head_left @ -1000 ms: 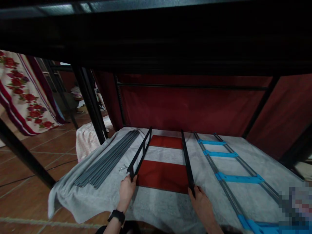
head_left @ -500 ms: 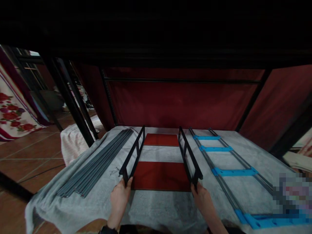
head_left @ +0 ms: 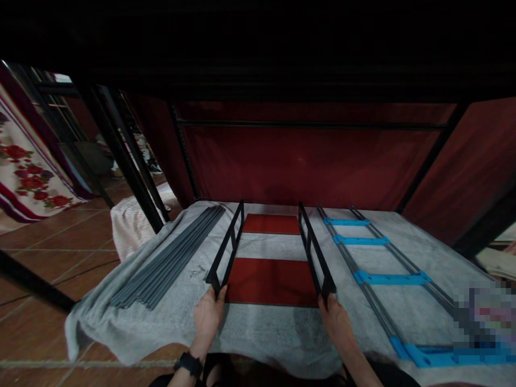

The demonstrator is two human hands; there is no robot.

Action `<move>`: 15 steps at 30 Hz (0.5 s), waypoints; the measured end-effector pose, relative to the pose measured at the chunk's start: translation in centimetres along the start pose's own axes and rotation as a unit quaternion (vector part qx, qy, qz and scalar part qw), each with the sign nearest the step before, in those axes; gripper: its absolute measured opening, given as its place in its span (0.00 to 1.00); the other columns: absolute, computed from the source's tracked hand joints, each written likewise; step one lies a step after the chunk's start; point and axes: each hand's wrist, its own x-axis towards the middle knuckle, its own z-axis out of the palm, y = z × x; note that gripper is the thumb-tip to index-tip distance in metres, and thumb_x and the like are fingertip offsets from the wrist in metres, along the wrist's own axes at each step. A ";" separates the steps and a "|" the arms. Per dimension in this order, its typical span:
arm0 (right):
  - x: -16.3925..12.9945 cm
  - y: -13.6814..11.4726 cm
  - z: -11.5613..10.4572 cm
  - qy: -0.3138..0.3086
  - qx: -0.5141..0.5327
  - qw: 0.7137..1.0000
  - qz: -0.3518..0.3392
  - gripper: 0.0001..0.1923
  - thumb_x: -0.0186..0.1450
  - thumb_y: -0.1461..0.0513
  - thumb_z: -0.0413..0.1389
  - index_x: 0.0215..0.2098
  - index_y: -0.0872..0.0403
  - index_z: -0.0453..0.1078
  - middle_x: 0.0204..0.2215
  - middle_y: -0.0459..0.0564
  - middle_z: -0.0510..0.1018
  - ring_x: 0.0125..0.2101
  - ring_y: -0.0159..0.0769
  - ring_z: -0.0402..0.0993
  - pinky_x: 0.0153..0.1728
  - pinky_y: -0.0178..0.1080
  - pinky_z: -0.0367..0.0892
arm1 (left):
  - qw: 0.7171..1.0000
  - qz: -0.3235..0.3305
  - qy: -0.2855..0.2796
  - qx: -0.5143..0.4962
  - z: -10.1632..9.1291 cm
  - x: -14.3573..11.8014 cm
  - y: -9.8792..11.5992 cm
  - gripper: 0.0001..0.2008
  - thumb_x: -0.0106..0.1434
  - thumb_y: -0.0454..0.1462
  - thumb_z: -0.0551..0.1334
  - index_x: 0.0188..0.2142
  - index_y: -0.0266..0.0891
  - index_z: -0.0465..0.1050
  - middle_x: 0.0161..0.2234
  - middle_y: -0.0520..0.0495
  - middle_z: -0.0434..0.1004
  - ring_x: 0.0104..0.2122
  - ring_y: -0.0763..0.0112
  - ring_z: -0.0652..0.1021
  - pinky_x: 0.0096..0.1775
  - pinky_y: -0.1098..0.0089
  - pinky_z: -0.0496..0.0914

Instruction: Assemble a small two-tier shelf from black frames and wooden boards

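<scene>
Two black metal side frames stand on edge on a grey cloth [head_left: 262, 338], either side of two red panels [head_left: 272, 279]. My left hand [head_left: 208, 317] grips the near end of the left black frame [head_left: 226, 250]. My right hand [head_left: 335, 322] grips the near end of the right black frame [head_left: 314, 252]. Both frames run away from me toward the dark red back wall. A black watch sits on my left wrist.
A bundle of grey rods [head_left: 169, 260] lies left of the frames, with small screws [head_left: 197, 272] beside it. A grey ladder-like piece with blue rungs [head_left: 379, 269] lies at the right. A dark shelf hangs overhead; black posts [head_left: 121, 156] stand left above a tiled floor.
The right frame, lying flat a second ago, now stands on edge like the left one. Both hands kept their hold at the near ends. The view shifted slightly.
</scene>
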 end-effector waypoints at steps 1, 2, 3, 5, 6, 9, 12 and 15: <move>0.0 0.1 0.0 0.000 -0.002 1.000 0.000 0.17 0.68 0.54 0.45 0.41 0.55 0.70 0.28 0.59 0.78 0.25 0.43 0.77 0.26 0.39 0.68 | 1.000 -0.011 -0.003 -0.007 0.0 0.0 -0.1 0.23 0.69 0.50 0.49 0.44 0.33 0.70 0.38 0.33 0.79 0.43 0.49 0.79 0.40 0.61 0.67; 0.0 0.2 0.0 0.000 -0.007 1.000 -0.003 0.17 0.68 0.54 0.45 0.41 0.56 0.71 0.28 0.60 0.78 0.25 0.43 0.77 0.26 0.40 0.68 | 1.000 -0.022 -0.007 -0.015 0.0 0.0 -0.1 0.23 0.69 0.51 0.49 0.44 0.34 0.70 0.38 0.34 0.79 0.43 0.49 0.79 0.40 0.61 0.67; 0.0 0.3 0.0 0.001 -0.016 1.000 -0.006 0.17 0.68 0.55 0.46 0.41 0.56 0.71 0.29 0.61 0.78 0.26 0.43 0.77 0.27 0.40 0.69 | 0.999 -0.028 -0.010 -0.020 -0.1 0.1 -0.2 0.23 0.68 0.51 0.49 0.44 0.34 0.70 0.37 0.34 0.79 0.43 0.49 0.79 0.39 0.61 0.67; 0.0 0.6 0.2 -0.002 -0.047 0.999 -0.015 0.16 0.67 0.56 0.46 0.42 0.57 0.71 0.31 0.61 0.79 0.27 0.42 0.77 0.27 0.39 0.69 | 0.999 -0.021 -0.011 -0.022 -0.1 0.1 -0.2 0.23 0.68 0.52 0.50 0.44 0.35 0.70 0.38 0.35 0.79 0.43 0.48 0.78 0.40 0.60 0.67; 0.0 0.8 0.4 -0.006 -0.068 0.997 -0.021 0.15 0.67 0.58 0.46 0.42 0.57 0.71 0.31 0.61 0.79 0.27 0.42 0.78 0.28 0.38 0.69 | 1.000 -0.015 -0.011 -0.020 -0.1 0.1 -0.2 0.23 0.68 0.52 0.50 0.45 0.35 0.70 0.38 0.35 0.79 0.44 0.47 0.78 0.41 0.60 0.67; -0.4 1.4 1.2 -0.017 -0.132 0.990 -0.051 0.16 0.66 0.66 0.44 0.43 0.57 0.72 0.35 0.61 0.80 0.30 0.41 0.79 0.30 0.38 0.70 | 1.000 -0.014 -0.013 -0.016 0.0 -0.2 0.0 0.23 0.68 0.52 0.49 0.45 0.36 0.70 0.38 0.35 0.79 0.44 0.47 0.78 0.42 0.59 0.67; -0.7 2.0 1.9 -0.009 -0.171 0.983 -0.066 0.20 0.63 0.70 0.43 0.47 0.57 0.72 0.42 0.64 0.79 0.35 0.44 0.79 0.34 0.40 0.71 | 1.000 -0.026 -0.013 -0.008 0.1 -0.3 -0.1 0.24 0.68 0.52 0.49 0.44 0.35 0.70 0.38 0.34 0.79 0.44 0.47 0.78 0.41 0.59 0.68; -0.9 2.2 2.1 -0.016 -0.124 0.992 -0.025 0.22 0.64 0.70 0.41 0.50 0.58 0.70 0.47 0.65 0.77 0.38 0.45 0.80 0.37 0.41 0.71 | 1.000 -0.015 -0.019 -0.016 0.4 0.1 -0.7 0.22 0.67 0.50 0.50 0.46 0.35 0.70 0.39 0.34 0.79 0.44 0.46 0.78 0.42 0.58 0.68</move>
